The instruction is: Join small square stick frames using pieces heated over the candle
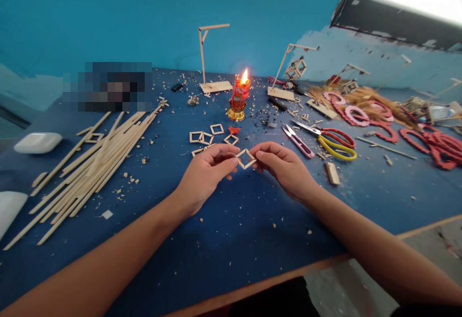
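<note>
A small square frame of thin wooden sticks [247, 166] is held up above the blue table, turned so that it looks like a diamond. My left hand [207, 172] pinches its left corner between thumb and fingers. At the opposite corner, my right hand [283, 168] grips it the same way. Just beyond my left hand lie several similar wooden squares [217, 129], partly hidden by the fingers. Close to them is a small red piece [234, 130].
A lit red candle [240, 93] on a gold base burns ahead. Wooden stands [216, 86] rise behind it. Long sticks [97, 163] are piled left. Pink thread snips [299, 141], scissors [334, 141] and red chain-like loops [433, 144] lie right. Wood chips litter the table [216, 259].
</note>
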Motion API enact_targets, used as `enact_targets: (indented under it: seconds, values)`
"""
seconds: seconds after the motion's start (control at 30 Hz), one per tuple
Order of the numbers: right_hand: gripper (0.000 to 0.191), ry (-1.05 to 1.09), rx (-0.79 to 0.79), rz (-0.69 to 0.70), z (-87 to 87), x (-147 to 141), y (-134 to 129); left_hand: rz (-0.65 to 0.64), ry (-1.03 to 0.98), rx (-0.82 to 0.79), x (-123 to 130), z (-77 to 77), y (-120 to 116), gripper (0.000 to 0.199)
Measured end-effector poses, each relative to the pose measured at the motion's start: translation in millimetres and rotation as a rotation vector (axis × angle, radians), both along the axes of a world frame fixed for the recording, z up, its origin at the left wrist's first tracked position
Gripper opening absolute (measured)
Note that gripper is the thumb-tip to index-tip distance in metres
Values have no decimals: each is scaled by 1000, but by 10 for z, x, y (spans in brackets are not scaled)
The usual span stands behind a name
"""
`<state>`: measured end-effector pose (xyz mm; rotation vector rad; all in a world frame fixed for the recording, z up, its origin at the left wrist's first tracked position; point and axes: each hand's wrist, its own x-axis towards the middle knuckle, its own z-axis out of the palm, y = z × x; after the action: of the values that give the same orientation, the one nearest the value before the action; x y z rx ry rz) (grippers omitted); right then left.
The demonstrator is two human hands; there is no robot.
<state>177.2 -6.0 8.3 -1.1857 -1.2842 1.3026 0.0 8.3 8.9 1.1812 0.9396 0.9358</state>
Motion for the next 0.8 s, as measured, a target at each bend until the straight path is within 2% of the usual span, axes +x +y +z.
enact_targets:
  seconds: [0.27,0.8]
  values:
    - [16,50,10,10,-56,11,16,-2,1,-6,-1,2,2,23]
    - [12,-33,14,0,11,13,-6,-25,30,25,-13,-17,8,23]
